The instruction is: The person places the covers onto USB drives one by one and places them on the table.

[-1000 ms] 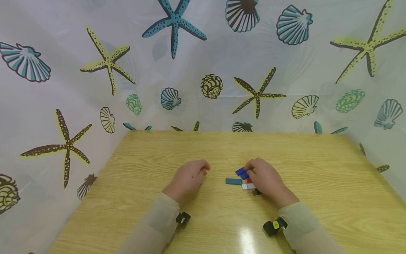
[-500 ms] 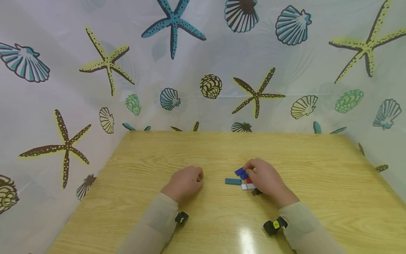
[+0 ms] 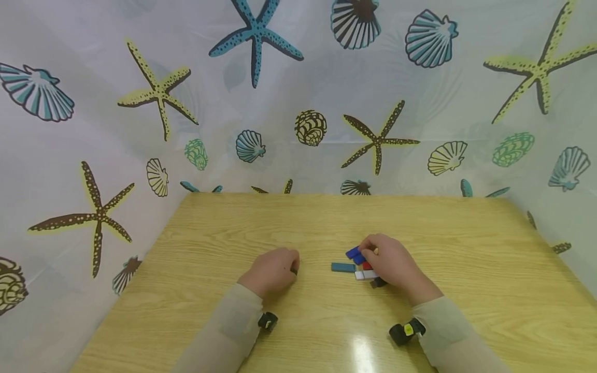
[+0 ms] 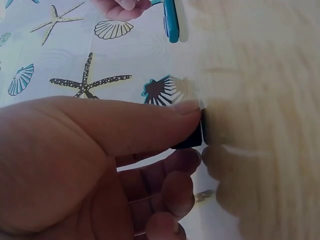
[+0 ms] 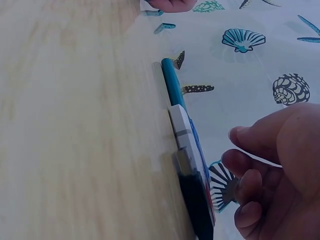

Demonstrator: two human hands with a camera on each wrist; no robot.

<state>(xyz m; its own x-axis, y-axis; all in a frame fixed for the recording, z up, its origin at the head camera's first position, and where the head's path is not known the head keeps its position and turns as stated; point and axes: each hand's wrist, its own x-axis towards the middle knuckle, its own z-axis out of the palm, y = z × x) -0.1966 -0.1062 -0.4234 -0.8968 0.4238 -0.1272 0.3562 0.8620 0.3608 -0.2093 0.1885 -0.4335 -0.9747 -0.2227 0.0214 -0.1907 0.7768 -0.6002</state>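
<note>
My left hand (image 3: 272, 272) is low over the left-middle of the table, thumb and fingers pinching a small black object (image 4: 190, 140). Most of that object is hidden by the thumb, so its kind does not show. My right hand (image 3: 392, 259) hovers over a cluster of USB sticks, its fingers loosely curled; in the right wrist view nothing shows between thumb and fingertips. In the cluster lie two blue sticks (image 3: 353, 253), a teal stick (image 3: 343, 267), a white stick (image 3: 365, 275), a partly covered red one (image 3: 367, 266) and a black one with a metal plug (image 5: 192, 195).
The wood-grain table (image 3: 233, 223) runs back to a white curtain (image 3: 280, 171) printed with shells and starfish, which also hangs at both sides. Dark cameras (image 3: 268, 321) are strapped on both wrists over beige sleeves.
My left hand has drawn back slightly toward me and turned, and the dark object at its fingertips has come into sight. The right hand has stayed almost still over the sticks.
</note>
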